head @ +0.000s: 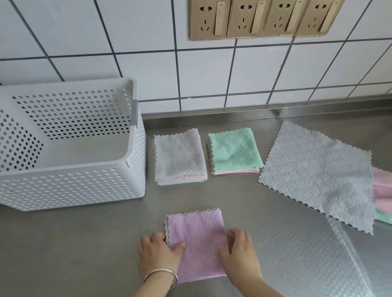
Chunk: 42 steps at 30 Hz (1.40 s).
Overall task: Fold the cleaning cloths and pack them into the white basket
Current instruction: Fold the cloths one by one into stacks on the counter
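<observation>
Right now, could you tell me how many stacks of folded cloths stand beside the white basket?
2: a grey-topped stack right next to the white basket, and a green-topped stack to its right. The purple cloth under both hands lies apart, nearer the person.

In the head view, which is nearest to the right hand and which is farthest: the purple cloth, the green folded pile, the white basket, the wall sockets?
1. Purple cloth: under the right hand.
2. Green folded pile: beyond it, mid counter.
3. White basket: far left.
4. Wall sockets: up on the tiles.
</observation>
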{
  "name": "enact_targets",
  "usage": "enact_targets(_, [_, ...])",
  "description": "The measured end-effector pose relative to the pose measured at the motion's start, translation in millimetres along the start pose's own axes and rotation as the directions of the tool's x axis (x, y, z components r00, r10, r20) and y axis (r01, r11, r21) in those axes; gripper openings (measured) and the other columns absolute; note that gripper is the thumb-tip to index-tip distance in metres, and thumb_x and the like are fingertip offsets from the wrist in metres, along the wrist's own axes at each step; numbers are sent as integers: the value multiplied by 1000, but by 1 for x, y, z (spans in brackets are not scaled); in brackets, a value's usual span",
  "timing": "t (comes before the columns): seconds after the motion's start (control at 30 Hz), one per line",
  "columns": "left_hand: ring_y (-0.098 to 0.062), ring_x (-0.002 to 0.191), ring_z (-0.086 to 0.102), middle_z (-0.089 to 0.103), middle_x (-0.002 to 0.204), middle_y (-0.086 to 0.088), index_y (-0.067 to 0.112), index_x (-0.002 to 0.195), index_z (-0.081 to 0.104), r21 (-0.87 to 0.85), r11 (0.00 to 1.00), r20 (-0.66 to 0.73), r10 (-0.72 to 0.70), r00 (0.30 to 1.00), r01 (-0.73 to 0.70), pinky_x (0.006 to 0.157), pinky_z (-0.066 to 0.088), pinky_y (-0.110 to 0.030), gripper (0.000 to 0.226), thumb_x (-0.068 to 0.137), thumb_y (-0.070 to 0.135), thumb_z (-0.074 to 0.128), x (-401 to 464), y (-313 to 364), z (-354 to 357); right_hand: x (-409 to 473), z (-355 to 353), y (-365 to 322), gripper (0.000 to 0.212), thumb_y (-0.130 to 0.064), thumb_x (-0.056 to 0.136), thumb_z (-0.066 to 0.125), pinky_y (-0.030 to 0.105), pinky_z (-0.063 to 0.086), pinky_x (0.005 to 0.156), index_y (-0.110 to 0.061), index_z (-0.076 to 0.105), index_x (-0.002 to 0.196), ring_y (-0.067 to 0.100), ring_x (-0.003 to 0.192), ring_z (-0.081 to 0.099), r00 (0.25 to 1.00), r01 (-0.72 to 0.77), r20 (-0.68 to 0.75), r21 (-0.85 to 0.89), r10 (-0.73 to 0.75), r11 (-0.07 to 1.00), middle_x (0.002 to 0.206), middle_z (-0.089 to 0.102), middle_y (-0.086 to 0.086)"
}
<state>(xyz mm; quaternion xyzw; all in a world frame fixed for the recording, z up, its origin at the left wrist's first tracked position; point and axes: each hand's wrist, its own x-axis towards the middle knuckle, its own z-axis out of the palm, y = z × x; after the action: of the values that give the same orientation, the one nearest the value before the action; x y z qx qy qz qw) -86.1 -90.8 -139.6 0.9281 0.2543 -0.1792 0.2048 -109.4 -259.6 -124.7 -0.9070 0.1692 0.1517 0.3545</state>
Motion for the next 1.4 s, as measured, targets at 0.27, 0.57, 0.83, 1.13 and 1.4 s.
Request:
enact_targets(0.27, [-29, 78, 53, 54, 73, -1, 24, 65, 42, -294, 956, 147, 62, 987, -16, 60, 36, -30, 25, 79, 35, 60, -8, 33, -32, 29, -25, -8, 20, -26, 87, 49, 27, 36, 62, -24, 42, 69, 19, 77, 49, 970, -206, 161, 160, 180, 966, 71, 49, -7])
enact_targets(0.57, [-14, 80, 57, 56, 101, 6, 32, 133, 34, -612, 731, -100, 307, 946, -302, 67, 44, -20, 57, 83, 24, 61, 38, 170, -85, 135, -125, -45, 19, -29, 93, 51, 28, 37, 76, -12, 53, 100, 19, 89, 52, 987, 3, -144, 473, 74, 881, 90, 55, -1])
enact_targets(0.83, [-28, 104, 54, 50, 124, -9, 32, 139, 34, -384, 843, -37, 393, 919, -376, 80, 36, -22, 69, 78, 9, 57, 92, 232, -51, 218, -131, -39, 34, -35, 93, 49, 28, 37, 74, -8, 55, 114, 22, 89, 54, 974, -107, -141, 406, 178, 907, 92, 55, 0])
enact_targets(1.13, [-28, 123, 39, 31, 135, -11, 20, 148, 14, -158, 927, -7, 344, 939, -341, 100, 36, -31, 79, 82, 10, 57, 104, 236, -16, 238, -116, -25, 38, -32, 86, 60, 29, 42, 77, -9, 52, 116, 22, 90, 56, 958, -138, -192, 341, 213, 930, 101, 59, 5])
enact_targets(1.4, [-29, 111, 40, 52, 123, -16, 13, 120, 52, 166, 677, -401, 710, 578, -717, 100, 42, -40, 63, 59, 12, 70, 76, 222, -6, 168, -123, 77, 32, -39, 73, 52, 33, 48, 58, -12, 65, 83, 26, 72, 60, 839, 185, -431, -347, -332, 919, 81, 63, 3])
